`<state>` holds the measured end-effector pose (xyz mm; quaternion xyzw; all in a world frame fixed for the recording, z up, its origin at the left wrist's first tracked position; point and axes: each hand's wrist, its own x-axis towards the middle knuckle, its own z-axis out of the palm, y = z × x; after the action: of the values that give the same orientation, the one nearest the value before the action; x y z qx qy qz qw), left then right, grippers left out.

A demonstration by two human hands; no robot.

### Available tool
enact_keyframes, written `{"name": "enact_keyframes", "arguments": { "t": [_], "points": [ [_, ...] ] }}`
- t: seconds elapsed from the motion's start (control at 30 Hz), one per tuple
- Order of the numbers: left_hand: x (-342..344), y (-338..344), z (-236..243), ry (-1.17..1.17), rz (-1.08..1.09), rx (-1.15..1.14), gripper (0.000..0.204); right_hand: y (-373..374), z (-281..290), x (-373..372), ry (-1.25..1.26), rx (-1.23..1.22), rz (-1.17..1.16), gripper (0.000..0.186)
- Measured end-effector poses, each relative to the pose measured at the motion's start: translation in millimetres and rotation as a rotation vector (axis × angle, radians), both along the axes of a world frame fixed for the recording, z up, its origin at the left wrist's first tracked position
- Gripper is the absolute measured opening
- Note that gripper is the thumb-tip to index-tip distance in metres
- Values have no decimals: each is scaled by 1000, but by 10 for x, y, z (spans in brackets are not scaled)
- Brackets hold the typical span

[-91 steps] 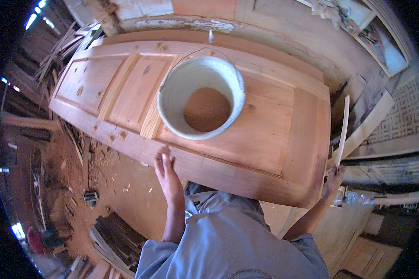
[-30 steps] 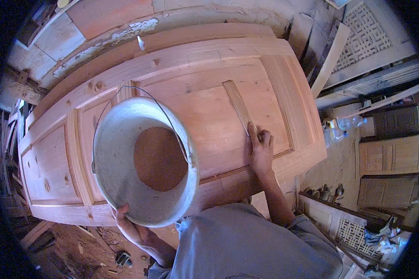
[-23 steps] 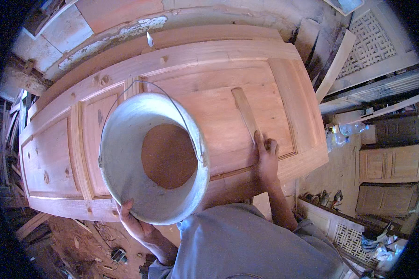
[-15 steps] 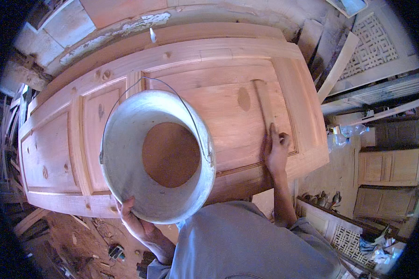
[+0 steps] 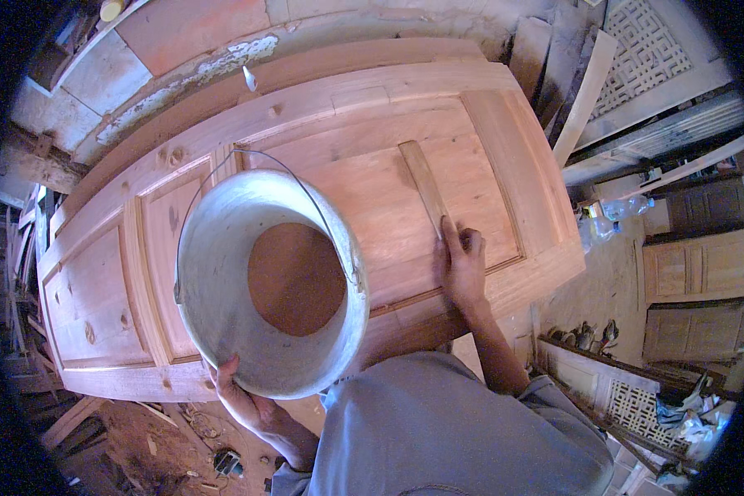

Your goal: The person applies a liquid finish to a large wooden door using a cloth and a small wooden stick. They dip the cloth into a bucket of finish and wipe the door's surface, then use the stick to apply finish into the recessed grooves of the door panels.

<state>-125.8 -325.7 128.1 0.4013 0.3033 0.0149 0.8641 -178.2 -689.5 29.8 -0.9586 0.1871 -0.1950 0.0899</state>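
Observation:
A large unpainted wooden panelled door (image 5: 486, 174) lies in front of me. My left hand (image 5: 240, 390) is closed on the lower left rim of a grey-white metal bucket (image 5: 211, 273), which tilts toward me over the door. A smooth brown mass (image 5: 298, 277) covers the bucket's bottom; what it is made of I cannot tell. My right hand (image 5: 465, 266) is closed on the near end of a flat wooden stick (image 5: 422, 174). The stick points away from me above the door's right-hand panel, and whether it touches the wood I cannot tell.
The bucket's thin wire handle (image 5: 293, 175) arches over its far side. Wooden boards (image 5: 589, 95) and a lattice panel (image 5: 641, 62) lean at the far right. Plastic bottles (image 5: 608, 223) lie beyond the door's right end. Scraps litter the floor at lower left.
My right hand and the stick have moved left across the panel. A dark patch that showed left of the stick is no longer visible. The bucket has shifted slightly left in view.

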Motion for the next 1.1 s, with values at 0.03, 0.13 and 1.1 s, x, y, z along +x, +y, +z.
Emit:
{"name": "enact_keyframes", "arguments": {
  "t": [0.03, 0.13, 1.1],
  "points": [
    [-1, -26, 32, 4, 9, 7, 70, -44, -6, -15, -21, 26, -6, 51],
    [-32, 27, -22, 9, 6, 53, 71, -337, -62, -75, 85, 74, -173, 55],
    [-221, 22, 0, -6, 47, 101, 68, -379, 109, 24, 1, 155, -64, 47]
  ]
}}
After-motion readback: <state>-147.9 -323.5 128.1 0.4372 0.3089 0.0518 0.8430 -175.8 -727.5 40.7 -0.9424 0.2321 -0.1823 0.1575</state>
